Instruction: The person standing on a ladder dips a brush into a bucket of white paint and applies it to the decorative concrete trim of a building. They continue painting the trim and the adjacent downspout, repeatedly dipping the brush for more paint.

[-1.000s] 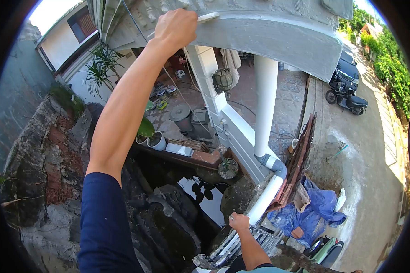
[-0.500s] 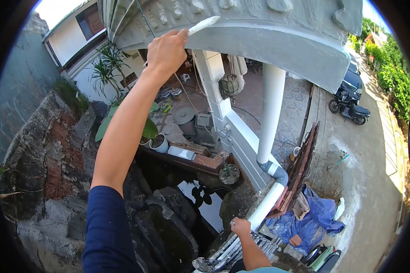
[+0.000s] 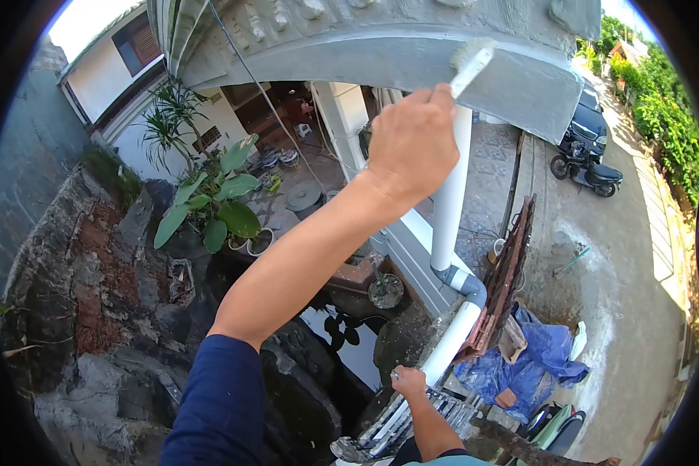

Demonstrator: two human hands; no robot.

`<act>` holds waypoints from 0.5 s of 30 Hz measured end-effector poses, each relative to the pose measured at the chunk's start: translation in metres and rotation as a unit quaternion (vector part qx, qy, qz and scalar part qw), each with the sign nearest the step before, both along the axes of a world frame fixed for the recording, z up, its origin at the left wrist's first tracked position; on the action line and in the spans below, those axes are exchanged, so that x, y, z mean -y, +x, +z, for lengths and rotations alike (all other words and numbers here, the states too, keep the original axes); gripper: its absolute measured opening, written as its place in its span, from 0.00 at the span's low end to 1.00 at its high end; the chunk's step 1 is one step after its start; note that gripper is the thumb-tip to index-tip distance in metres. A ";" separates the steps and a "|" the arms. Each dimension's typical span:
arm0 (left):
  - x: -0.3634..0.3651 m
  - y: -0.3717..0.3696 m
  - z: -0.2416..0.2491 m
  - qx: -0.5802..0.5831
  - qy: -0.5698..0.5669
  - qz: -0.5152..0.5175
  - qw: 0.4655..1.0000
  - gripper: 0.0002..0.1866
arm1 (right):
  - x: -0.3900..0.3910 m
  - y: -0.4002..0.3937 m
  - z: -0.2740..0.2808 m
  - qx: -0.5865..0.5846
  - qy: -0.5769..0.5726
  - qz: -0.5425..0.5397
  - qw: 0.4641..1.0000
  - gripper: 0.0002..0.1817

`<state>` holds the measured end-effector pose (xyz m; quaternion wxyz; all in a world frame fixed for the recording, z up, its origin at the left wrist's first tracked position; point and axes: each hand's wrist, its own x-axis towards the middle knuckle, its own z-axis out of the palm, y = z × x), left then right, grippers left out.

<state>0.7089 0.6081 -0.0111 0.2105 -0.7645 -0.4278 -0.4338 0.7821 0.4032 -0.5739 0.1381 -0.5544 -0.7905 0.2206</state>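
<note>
My left hand [image 3: 413,144], at the end of a navy-sleeved arm, is closed around the handle of a white brush [image 3: 472,68]. The brush's pale bristles are at the face of the grey curved beam [image 3: 349,60]. Lower down, my right hand [image 3: 409,382] is closed beside the paint-spattered slatted metal frame [image 3: 400,426]; a small pale thing shows at its fingers, too small to identify. A white pipe [image 3: 452,194] runs down below the beam to a grey elbow [image 3: 462,284].
Dark rocks [image 3: 109,373] and a pond [image 3: 342,342] lie below. A thin cable [image 3: 258,81] hangs at the upper left. Potted plants [image 3: 217,206], stacked reddish-brown panels [image 3: 509,287], a blue tarp [image 3: 540,357] and a motorbike [image 3: 586,175] are further off.
My left hand and the brush have moved right along the beam, and the brush has tilted more upright. The view has shifted slightly. My right hand has hardly moved.
</note>
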 end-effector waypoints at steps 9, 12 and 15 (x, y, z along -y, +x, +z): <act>-0.038 -0.047 -0.021 0.087 -0.020 -0.135 0.987 0.16 | -0.001 0.000 -0.007 -0.001 0.002 0.001 1.000 0.13; -0.087 -0.134 -0.028 0.137 -0.069 0.025 0.988 0.17 | -0.001 0.000 0.003 0.001 0.009 0.002 1.000 0.13; -0.107 -0.191 -0.014 0.162 -0.101 0.207 0.960 0.18 | -0.003 0.000 -0.002 -0.012 0.022 -0.001 1.000 0.13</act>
